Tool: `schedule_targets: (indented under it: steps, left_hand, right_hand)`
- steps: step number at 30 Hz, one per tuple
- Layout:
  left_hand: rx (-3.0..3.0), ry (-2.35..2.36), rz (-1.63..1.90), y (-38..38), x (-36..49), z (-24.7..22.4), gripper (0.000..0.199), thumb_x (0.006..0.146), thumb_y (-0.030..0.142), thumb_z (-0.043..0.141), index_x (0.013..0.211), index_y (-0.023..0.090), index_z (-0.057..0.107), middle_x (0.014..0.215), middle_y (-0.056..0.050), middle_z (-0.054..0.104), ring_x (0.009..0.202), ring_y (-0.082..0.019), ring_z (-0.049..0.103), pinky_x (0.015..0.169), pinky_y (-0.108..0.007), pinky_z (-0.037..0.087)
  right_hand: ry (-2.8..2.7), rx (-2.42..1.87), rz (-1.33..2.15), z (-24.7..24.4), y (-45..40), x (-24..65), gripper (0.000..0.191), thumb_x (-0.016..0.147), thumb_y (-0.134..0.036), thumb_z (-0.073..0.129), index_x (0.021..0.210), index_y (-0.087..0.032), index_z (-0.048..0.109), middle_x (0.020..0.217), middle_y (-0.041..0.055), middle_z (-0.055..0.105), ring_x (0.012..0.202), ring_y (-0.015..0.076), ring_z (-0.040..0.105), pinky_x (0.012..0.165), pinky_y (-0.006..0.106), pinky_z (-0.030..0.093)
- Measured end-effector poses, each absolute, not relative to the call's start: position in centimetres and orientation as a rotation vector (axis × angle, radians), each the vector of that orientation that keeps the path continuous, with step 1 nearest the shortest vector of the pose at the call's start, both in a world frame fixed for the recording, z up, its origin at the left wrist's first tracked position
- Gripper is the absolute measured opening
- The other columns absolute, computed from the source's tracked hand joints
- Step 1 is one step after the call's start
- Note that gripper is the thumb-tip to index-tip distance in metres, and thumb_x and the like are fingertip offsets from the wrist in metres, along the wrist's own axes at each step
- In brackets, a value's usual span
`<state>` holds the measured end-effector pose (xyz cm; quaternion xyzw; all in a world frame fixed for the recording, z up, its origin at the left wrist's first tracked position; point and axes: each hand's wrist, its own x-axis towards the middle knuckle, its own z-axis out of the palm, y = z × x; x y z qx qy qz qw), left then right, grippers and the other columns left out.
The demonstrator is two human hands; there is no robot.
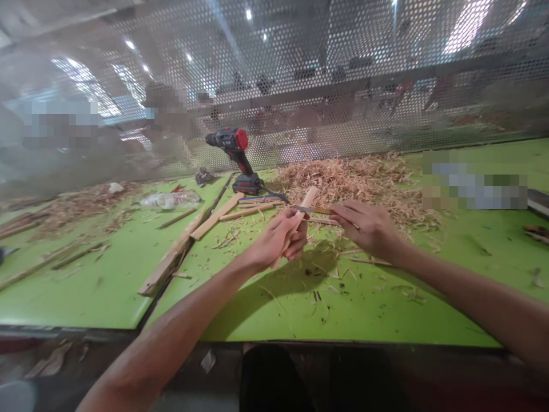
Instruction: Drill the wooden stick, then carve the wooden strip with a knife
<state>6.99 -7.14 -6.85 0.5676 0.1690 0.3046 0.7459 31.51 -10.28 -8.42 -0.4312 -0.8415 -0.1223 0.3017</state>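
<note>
My left hand (283,233) is closed around a flat, pale wooden strip (309,196), which sticks up past the thumb and shows again below the palm. In my right hand (366,226) is a knife with a yellowish handle (322,210); the fingers are closed on it. The knife's thin grey blade (304,209) points left and lies across the strip, close to my left thumb. Both hands are held just above the green tabletop (266,309). Thin curled shavings lie scattered below them.
A cordless drill (240,160) stands upright behind my left hand. A large heap of wood shavings (343,177) lies at the back, against a perforated metal screen (300,86). Wooden strips (171,257) lie along the table joint. A clear plastic bag (171,199) rests further left.
</note>
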Motion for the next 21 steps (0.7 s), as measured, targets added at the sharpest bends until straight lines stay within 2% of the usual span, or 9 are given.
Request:
schedule_targets:
  steps: [6, 11, 16, 21]
  left_hand:
    - [1.273, 0.397, 0.692, -7.2, 7.2, -6.6, 0.013, 0.103, 0.028, 0.043, 0.097, 0.019, 0.050, 0.063, 0.009, 0.038, 0.039, -0.004, 0.031, 0.042, -0.019, 0.031]
    - [1.274, 0.412, 0.680, -7.0, 7.0, -7.1, 0.014, 0.103, 0.032, 0.045, 0.101, 0.019, 0.051, 0.065, 0.009, 0.038, 0.040, -0.004, 0.031, 0.041, -0.019, 0.031]
    - [1.290, 0.401, 0.650, -6.7, 6.7, -7.5, 0.016, 0.104, 0.032, 0.044, 0.103, 0.019, 0.053, 0.066, 0.008, 0.037, 0.041, -0.004, 0.033, 0.042, -0.019, 0.033]
    - [1.347, 0.328, 0.630, -6.9, 6.5, -7.2, 0.015, 0.103, 0.028, 0.044, 0.107, 0.019, 0.055, 0.068, 0.007, 0.042, 0.042, -0.004, 0.037, 0.042, -0.021, 0.036]
  right_hand:
    - [-2.190, -1.197, -0.520, -7.8, -10.5, 31.6, 0.032, 0.107, -0.025, 0.048, 0.118, -0.008, 0.073, 0.085, 0.0098, 0.073, 0.059, 0.0124, 0.056, 0.044, 0.024, 0.037]
    - [-2.164, -1.266, -0.433, -7.8, -10.0, 32.1, 0.031, 0.105, -0.027, 0.051, 0.118, -0.013, 0.075, 0.088, 0.0103, 0.075, 0.060, 0.0134, 0.057, 0.043, 0.025, 0.038]
    - [-2.044, -1.368, -0.294, -7.6, -9.0, 33.7, 0.036, 0.104, -0.036, 0.048, 0.117, -0.017, 0.076, 0.088, 0.0105, 0.075, 0.059, 0.0150, 0.055, 0.044, 0.029, 0.038]
    - [-1.802, -1.453, -0.263, -6.9, -7.9, 36.7, 0.027, 0.100, -0.031, 0.053, 0.097, -0.021, 0.078, 0.070, 0.0060, 0.069, 0.057, 0.0159, 0.055, 0.049, 0.031, 0.043]
